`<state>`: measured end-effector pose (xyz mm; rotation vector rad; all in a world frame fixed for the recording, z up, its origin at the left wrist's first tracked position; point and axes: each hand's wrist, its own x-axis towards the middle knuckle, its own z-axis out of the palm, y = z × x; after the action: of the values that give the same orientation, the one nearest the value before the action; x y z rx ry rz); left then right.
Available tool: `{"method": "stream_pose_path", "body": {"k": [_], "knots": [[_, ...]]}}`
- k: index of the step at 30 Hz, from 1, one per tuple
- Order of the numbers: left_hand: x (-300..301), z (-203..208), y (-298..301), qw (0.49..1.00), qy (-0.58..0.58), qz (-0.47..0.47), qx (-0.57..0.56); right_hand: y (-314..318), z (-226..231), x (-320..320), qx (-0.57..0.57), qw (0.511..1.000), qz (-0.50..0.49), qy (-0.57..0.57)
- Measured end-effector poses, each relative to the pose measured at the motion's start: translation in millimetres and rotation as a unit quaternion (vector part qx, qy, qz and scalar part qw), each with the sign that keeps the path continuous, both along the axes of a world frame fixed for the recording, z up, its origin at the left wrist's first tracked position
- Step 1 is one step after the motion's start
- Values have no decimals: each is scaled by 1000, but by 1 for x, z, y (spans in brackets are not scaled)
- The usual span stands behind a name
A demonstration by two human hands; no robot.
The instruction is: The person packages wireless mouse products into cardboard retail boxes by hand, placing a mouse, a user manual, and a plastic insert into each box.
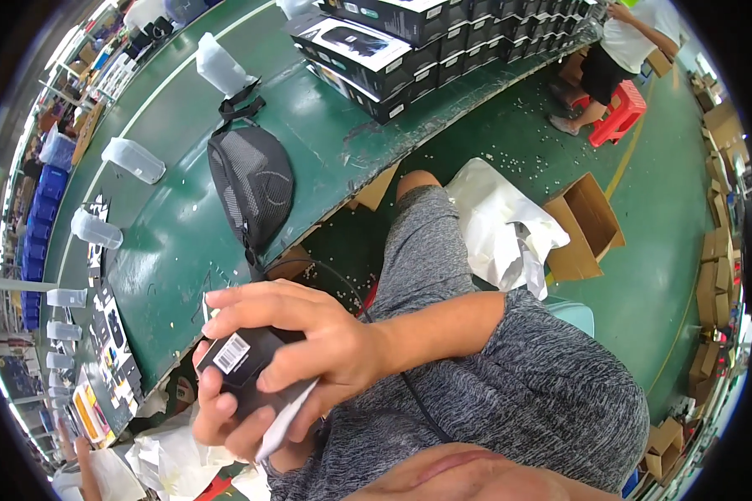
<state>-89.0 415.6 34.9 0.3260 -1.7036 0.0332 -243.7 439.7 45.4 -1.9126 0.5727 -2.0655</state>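
Between my hands, above my lap beside the table edge, is a small black box with a white barcode label. My right hand reaches in from the right and wraps over the box's top and near side. Below it, the fingers of my left hand curl round the lower end; its palm is hidden. A white flap or sheet sticks out at the box's lower side, and I cannot tell whether it belongs to the box. On the green table lies a black mesh sling bag with its straps.
Stacked black-and-white product boxes fill the table's far end. Several clear plastic containers line the table. Right of my leg are white plastic sheeting and an open carton. Another person is near a red stool.
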Motion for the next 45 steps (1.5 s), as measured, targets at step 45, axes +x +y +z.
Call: {"method": "stream_pose_path", "body": {"k": [45], "knots": [[36, 8, -19, 914, -252, -28, 317, -18, -60, 18, 350, 867, 256, -245]]}}
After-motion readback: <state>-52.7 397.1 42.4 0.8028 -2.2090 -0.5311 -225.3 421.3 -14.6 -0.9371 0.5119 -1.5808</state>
